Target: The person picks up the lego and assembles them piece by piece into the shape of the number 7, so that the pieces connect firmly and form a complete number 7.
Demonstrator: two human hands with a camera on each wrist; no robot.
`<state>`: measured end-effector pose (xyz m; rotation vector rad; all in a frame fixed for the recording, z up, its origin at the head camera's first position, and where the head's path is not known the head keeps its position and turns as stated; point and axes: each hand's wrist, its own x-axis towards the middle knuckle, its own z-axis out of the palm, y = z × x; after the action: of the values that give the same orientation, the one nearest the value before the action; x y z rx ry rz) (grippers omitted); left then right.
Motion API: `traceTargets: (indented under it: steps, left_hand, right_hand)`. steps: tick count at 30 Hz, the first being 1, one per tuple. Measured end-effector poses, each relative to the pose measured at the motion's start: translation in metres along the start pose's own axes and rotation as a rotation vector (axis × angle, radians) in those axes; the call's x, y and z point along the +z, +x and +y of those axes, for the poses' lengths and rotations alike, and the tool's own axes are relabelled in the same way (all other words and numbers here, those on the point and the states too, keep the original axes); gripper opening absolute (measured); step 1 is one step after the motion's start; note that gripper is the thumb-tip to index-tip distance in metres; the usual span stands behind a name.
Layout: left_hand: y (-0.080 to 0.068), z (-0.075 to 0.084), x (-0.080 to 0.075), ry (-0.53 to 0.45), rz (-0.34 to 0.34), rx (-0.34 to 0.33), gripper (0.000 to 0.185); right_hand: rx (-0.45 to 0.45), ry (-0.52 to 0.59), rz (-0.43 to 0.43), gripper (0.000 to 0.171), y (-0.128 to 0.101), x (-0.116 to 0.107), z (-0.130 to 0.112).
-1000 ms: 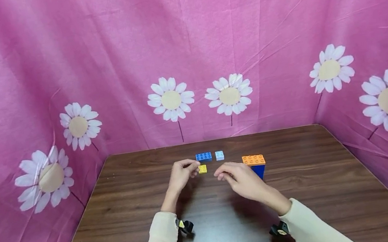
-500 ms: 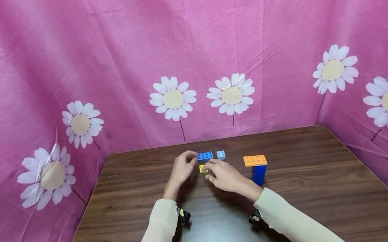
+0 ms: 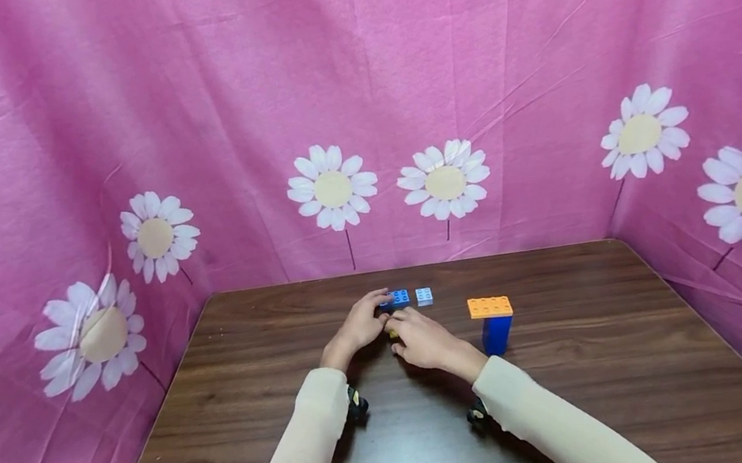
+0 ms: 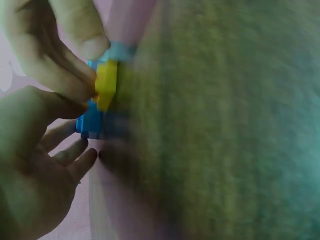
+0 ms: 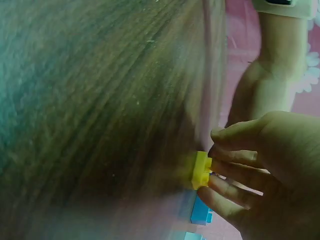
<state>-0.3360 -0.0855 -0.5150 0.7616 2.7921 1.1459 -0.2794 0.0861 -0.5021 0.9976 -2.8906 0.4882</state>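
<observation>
Right hand (image 3: pixel 423 340) pinches the yellow brick (image 5: pixel 201 170) mid-table, left hand (image 3: pixel 359 325) just beside it with loose fingers. Blue brick (image 3: pixel 398 298) and pale one (image 3: pixel 424 295) lie unstacked; orange-blue tower (image 3: pixel 492 321) stands to the right.

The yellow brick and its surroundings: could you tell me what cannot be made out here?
- Yellow brick: head view, nearly covered by both hands; whether it rests on the table is unclear.
- Blue brick: its left end is hidden behind the left hand.
- Left wrist view: motion blur smears the table surface.
- Right hand: cut off by the frame edge.
</observation>
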Motion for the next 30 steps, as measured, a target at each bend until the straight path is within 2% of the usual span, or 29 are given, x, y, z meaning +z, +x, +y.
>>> traceTargets:
  steps: [4, 9, 12, 15, 21, 25, 30]
  left_hand:
    - [-0.002, 0.001, 0.002, 0.035, 0.026, -0.037, 0.031]
    - [-0.006, 0.004, 0.004, 0.096, 0.051, -0.079, 0.016]
    - [-0.008, 0.005, 0.006, 0.168, 0.043, -0.079, 0.017]
    - [-0.01, 0.006, 0.008, 0.196, 0.046, -0.064, 0.019]
    - [-0.012, 0.007, 0.01, 0.169, 0.059, -0.068, 0.021]
    - [-0.014, 0.007, 0.011, 0.127, 0.066, -0.085, 0.022]
    - [-0.017, 0.008, 0.012, 0.029, 0.079, -0.101, 0.023]
  right_hand:
    - [-0.012, 0.032, 0.006, 0.018, -0.004, -0.001, 0.003]
    - [0.02, 0.077, -0.017, 0.016, -0.01, 0.001, 0.006]
    - [0.028, 0.085, -0.022, 0.014, -0.012, 0.002, 0.007]
    - [0.027, 0.064, -0.014, 0.012, -0.014, 0.002, 0.006]
    - [0.037, 0.044, -0.003, 0.011, -0.017, 0.001, 0.007]
    - [0.03, 0.082, -0.011, 0.011, -0.018, 0.001, 0.01]
    - [0.037, 0.149, -0.032, 0.014, -0.02, -0.001, 0.014]
